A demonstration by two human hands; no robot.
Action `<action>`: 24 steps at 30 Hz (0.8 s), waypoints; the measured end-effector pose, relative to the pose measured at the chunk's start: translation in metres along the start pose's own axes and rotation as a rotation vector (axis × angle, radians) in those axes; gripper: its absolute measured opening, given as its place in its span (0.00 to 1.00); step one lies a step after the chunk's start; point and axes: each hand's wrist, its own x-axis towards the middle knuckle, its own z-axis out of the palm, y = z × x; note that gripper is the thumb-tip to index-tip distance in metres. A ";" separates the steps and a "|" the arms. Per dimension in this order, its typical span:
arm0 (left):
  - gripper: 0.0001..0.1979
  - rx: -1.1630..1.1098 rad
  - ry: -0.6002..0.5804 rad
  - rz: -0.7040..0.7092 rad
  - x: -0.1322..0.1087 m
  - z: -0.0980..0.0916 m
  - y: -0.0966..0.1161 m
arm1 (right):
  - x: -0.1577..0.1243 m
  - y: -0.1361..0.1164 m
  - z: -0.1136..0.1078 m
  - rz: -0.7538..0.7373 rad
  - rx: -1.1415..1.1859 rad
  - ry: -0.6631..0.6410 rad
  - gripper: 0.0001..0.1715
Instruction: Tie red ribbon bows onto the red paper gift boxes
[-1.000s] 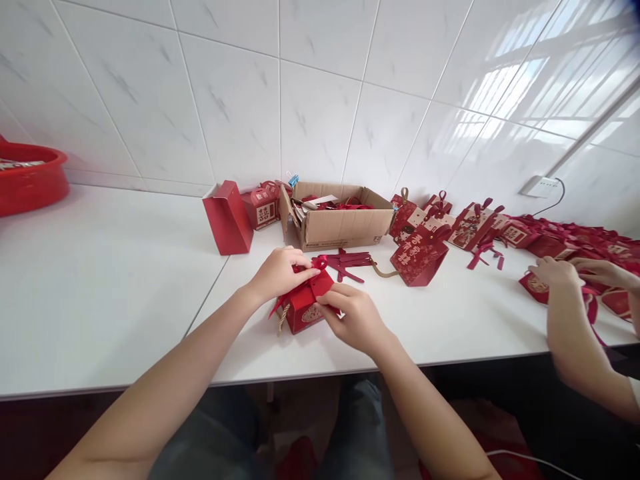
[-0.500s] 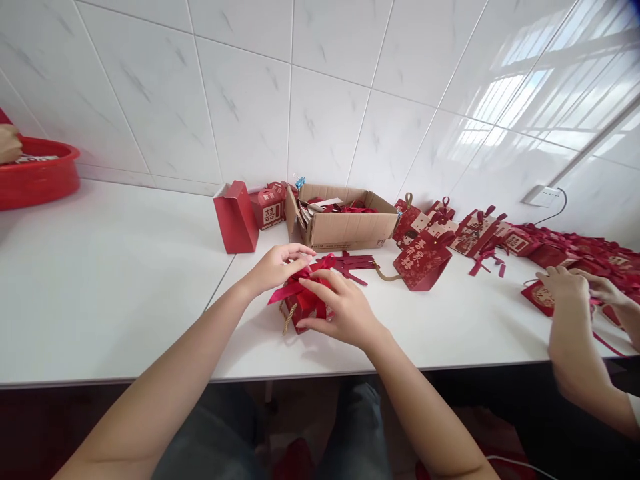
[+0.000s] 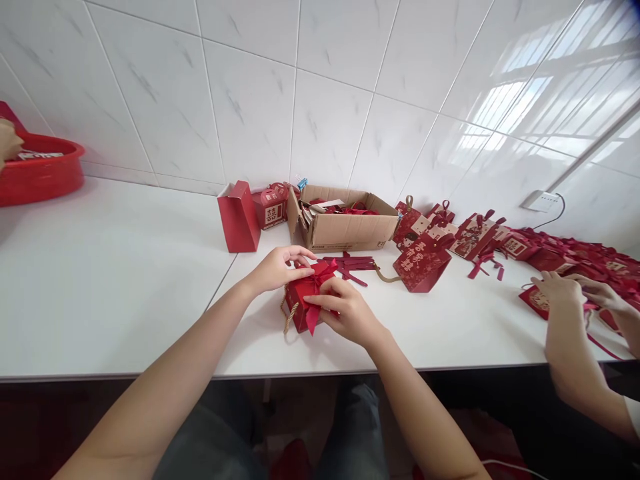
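Observation:
A small red box (image 3: pixel 299 295) with a twisted gold cord on its left side lies on the white table (image 3: pixel 125 280) near the front edge. A shiny red ribbon (image 3: pixel 313 319) is tied in a bow on top, one tail hanging towards me. My left hand (image 3: pixel 280 268) touches the box's upper left, thumb and fingers curved at the ribbon. From the right, my right hand (image 3: pixel 347 308) has its fingers closed at the bow and covers part of the box; exactly what they pinch is hidden.
Behind are a cardboard box (image 3: pixel 350 230), a tall red box (image 3: pixel 239 219), cut ribbons (image 3: pixel 350 265) and a red patterned box (image 3: pixel 423 265). A red basin (image 3: pixel 43 173) stands far left. At the right, another person's hands (image 3: pixel 563 288) work beside piled red boxes (image 3: pixel 580 250).
The ribbon tail that pointed left now hangs down over the box's front, and more of the red top shows. My right hand's fingers have drawn in and moved slightly right.

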 end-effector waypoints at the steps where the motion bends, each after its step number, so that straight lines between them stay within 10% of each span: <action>1: 0.21 0.005 0.009 0.005 0.000 0.000 0.000 | -0.002 0.002 0.000 -0.009 0.021 0.023 0.15; 13: 0.16 0.081 0.099 0.068 0.000 0.007 -0.003 | -0.028 -0.010 -0.003 -0.086 -0.074 0.099 0.21; 20: 0.13 0.114 0.090 0.083 -0.002 0.007 0.003 | -0.036 -0.022 -0.013 -0.178 -0.080 -0.024 0.09; 24: 0.14 0.113 0.052 0.069 -0.003 0.004 0.003 | -0.019 -0.009 -0.028 -0.166 0.077 0.136 0.14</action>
